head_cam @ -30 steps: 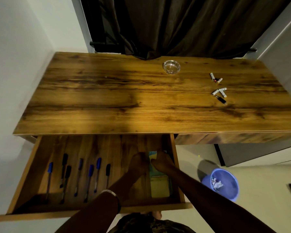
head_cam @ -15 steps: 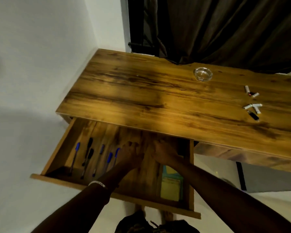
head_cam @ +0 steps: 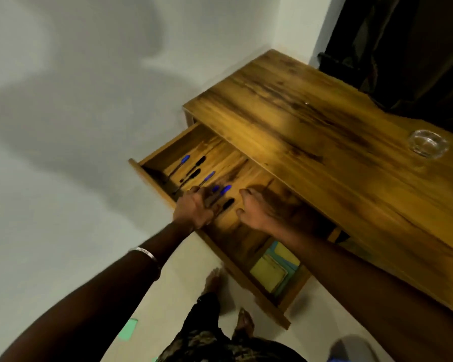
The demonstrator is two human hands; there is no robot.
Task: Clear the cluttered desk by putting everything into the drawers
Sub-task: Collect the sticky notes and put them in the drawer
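The wooden desk [head_cam: 311,142] has its left drawer [head_cam: 152,178] pulled out. Several blue and black pens [head_cam: 194,168] lie in the drawer's left part, and yellow and teal notepads [head_cam: 272,267] lie at its right end. My left hand [head_cam: 194,209] is curled at the drawer's front edge over the near ends of some pens; whether it grips one is unclear. Beside it, my right hand [head_cam: 256,211] rests palm down inside the drawer with bent fingers and holds nothing. A glass ashtray [head_cam: 426,146] stands on the desktop at the far right.
A white wall runs along the left of the desk, and a dark curtain [head_cam: 403,48] hangs behind it. My bare feet [head_cam: 243,320] stand on the pale floor below the drawer. A green slip [head_cam: 127,329] lies on the floor.
My view has swung left, so the batteries are out of frame. Both hands have moved left along the drawer, from the notepads to the pens.
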